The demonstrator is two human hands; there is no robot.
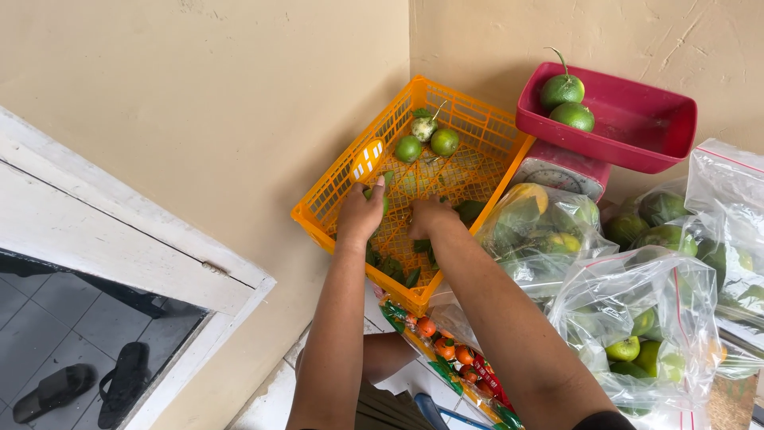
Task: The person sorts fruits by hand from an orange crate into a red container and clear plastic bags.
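The left hand (362,213) closes around a green fruit (380,193), mostly hidden, its axis unreadable. The right hand (430,216) reaches knuckles-up into the orange crate (334,199); its fingers are hidden, so its grip cannot be told.

Both arms extended; left hand (362,213) fingers curled, right hand (430,216) palm-down.

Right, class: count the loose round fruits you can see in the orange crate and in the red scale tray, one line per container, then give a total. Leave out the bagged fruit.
Orange crate: 3 loose fruits, excluding whatever the left hand covers
Red scale tray: 2 green fruits
Total: 5
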